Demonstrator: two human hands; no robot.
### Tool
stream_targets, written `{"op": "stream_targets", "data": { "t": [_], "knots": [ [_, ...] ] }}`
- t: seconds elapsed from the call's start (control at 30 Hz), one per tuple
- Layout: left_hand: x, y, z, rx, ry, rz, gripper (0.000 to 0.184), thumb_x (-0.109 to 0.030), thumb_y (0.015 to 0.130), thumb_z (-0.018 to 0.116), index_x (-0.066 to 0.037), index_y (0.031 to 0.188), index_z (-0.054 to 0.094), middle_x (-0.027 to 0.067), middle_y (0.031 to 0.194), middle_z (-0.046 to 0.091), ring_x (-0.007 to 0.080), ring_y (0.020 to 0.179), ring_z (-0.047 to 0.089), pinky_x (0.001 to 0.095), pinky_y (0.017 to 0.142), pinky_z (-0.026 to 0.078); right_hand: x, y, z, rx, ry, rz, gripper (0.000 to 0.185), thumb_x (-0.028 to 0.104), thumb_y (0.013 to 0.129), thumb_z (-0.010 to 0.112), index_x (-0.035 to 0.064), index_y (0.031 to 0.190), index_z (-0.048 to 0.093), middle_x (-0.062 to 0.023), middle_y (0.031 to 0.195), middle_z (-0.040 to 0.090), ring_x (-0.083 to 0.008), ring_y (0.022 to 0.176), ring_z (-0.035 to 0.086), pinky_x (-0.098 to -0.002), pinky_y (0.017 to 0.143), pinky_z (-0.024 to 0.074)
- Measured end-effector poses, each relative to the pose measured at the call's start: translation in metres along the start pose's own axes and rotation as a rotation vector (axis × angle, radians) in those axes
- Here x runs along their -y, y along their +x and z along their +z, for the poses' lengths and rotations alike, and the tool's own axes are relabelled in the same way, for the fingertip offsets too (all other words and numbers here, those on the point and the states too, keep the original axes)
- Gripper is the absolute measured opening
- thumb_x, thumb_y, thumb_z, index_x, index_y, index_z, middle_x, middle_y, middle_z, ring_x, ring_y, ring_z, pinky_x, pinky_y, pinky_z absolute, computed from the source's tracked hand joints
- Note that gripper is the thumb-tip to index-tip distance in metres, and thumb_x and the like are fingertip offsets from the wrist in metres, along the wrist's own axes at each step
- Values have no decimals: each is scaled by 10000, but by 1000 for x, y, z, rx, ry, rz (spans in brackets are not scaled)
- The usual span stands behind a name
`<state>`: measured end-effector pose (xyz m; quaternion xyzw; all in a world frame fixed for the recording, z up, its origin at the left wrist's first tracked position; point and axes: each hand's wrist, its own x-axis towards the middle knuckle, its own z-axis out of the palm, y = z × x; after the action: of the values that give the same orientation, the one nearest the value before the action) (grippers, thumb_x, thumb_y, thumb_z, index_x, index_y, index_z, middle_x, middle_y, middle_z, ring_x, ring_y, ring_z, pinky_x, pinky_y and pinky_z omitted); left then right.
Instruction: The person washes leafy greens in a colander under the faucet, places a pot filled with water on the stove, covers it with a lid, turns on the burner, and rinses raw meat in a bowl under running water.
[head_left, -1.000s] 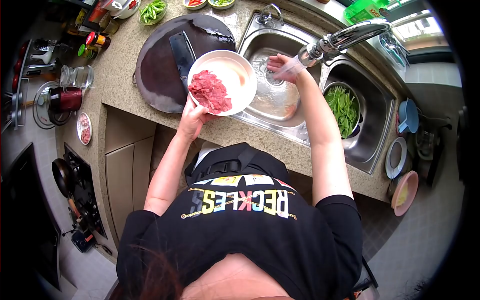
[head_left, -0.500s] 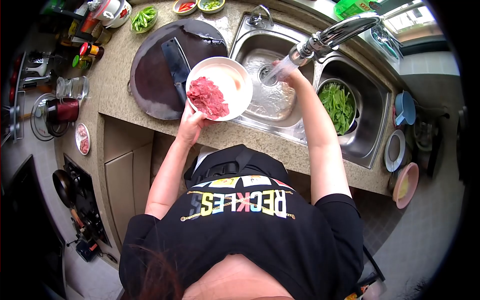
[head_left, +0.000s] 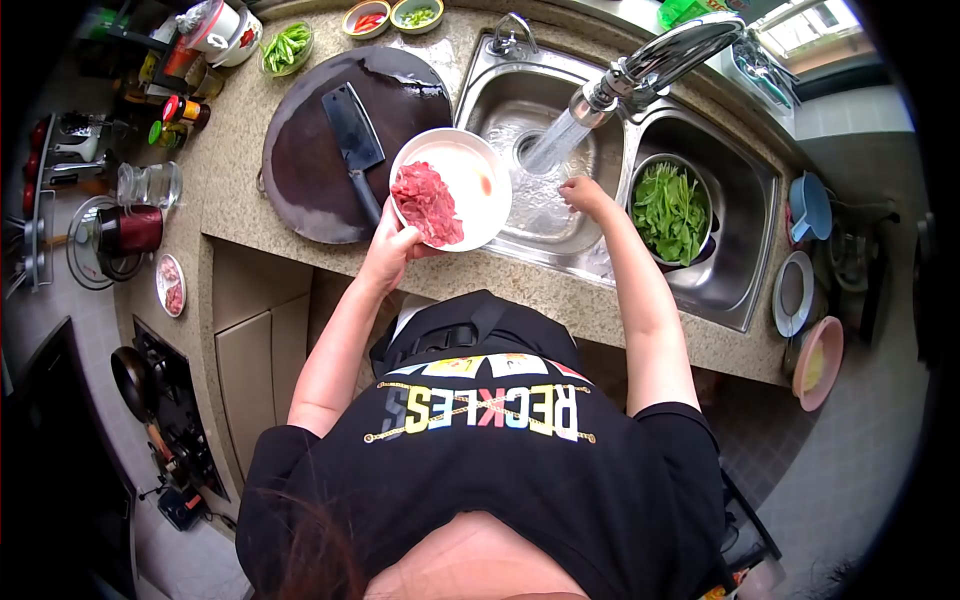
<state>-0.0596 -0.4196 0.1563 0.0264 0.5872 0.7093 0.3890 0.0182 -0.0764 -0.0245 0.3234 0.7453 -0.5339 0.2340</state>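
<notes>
My left hand is closed on the rim of a white bowl, thumb at the near side. A heap of sliced raw red meat lies in the bowl's left part. The bowl is held over the edge between the round chopping board and the left sink basin. My right hand hangs over that basin, fingers loosely bent and holding nothing. It is just beside the water stream running from the faucet. A cleaver lies on the board.
A pot of leafy greens stands in the right basin. Behind the board are a bowl of cut green peppers and small bowls of red pieces and green pieces. A small plate of meat sits at the left.
My right hand has drawn out of the water stream, towards me. My left hand and the bowl of meat have shifted slightly right and nearer to me.
</notes>
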Motion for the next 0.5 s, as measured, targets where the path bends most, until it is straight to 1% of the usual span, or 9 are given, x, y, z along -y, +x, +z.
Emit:
{"op": "stream_targets", "data": {
  "t": [0.07, 0.1, 0.17, 0.2, 0.23, 0.33, 0.37, 0.43, 0.5],
  "knots": [
    [-4, -2, 4, -7, 4, -5, 698, -19, 741, 462, -86, 1387, 206, 136, 1293, 434, 257, 1080, 570, 407, 772, 573, 1, 0, -8, -96, -356, -135, 288, 240, 834, 567, 63, 1040, 661, -104, 957, 664, -251, 863, 614, -398, 803, 468],
    [-5, -4, 5, -16, 4, -11, 695, -17, 742, 456, -85, 1387, 206, 138, 1293, 433, 259, 1078, 571, 409, 769, 573, 10, -5, -10, -100, -354, -136, 288, 240, 834, 567, 63, 1040, 661, -104, 957, 664, -251, 863, 614, -398, 803, 468],
    [-5, -4, 6, -18, 4, -10, 698, -14, 738, 454, -84, 1386, 205, 139, 1292, 433, 262, 1079, 570, 411, 768, 573, 30, -11, -13, -25, 241, 100, 378, 279, 869, 547, 87, 1193, 554, -102, 1059, 628, -283, 1015, 570, -470, 882, 426],
    [-5, -5, 7, -23, 2, -12, 700, -10, 734, 451, -84, 1386, 205, 140, 1292, 433, 265, 1081, 569, 413, 767, 573, 36, -8, -13, -13, 402, 146, 453, 287, 894, 521, 91, 1293, 437, -119, 1190, 556, -296, 1089, 523, -502, 919, 392],
    [-4, -4, 6, -21, 4, -11, 700, -10, 734, 451, -84, 1386, 205, 140, 1292, 433, 265, 1081, 569, 413, 767, 573, 43, -2, -12, -14, 404, 145, 453, 287, 894, 521, 91, 1293, 437, -119, 1190, 556, -296, 1089, 523, -502, 919, 392],
    [-2, -6, 6, -25, -6, -10, 706, -8, 729, 454, -83, 1385, 205, 140, 1291, 434, 267, 1084, 567, 414, 764, 573, 76, -3, 0, -10, 877, 90, 452, 286, 929, 464, 49, 1309, 402, -176, 1289, 459, -325, 1174, 461, -512, 952, 377],
    [-3, -7, 7, -30, -3, -17, 710, -7, 726, 455, -85, 1386, 204, 140, 1293, 432, 269, 1085, 566, 415, 765, 573, 79, 11, 7, -9, 879, 89, 452, 286, 929, 464, 49, 1309, 402, -176, 1289, 459, -325, 1174, 461, -512, 952, 377],
    [-5, -8, 8, -33, 3, -21, 714, -5, 723, 456, -86, 1387, 203, 140, 1296, 430, 271, 1086, 565, 416, 765, 572, 76, 52, 15, 27, 1215, 37, 428, 241, 941, 443, 31, 1311, 394, -204, 1275, 459, -345, 1209, 435, -513, 970, 378],
    [-5, -10, 9, -35, -10, -26, 719, -2, 720, 454, -85, 1387, 201, 140, 1302, 425, 271, 1083, 566, 418, 766, 572, 80, 54, 18, 32, 1255, 30, 416, 219, 943, 436, 18, 1305, 399, -209, 1257, 471, -347, 1165, 467, -503, 972, 382]
  ]
}}
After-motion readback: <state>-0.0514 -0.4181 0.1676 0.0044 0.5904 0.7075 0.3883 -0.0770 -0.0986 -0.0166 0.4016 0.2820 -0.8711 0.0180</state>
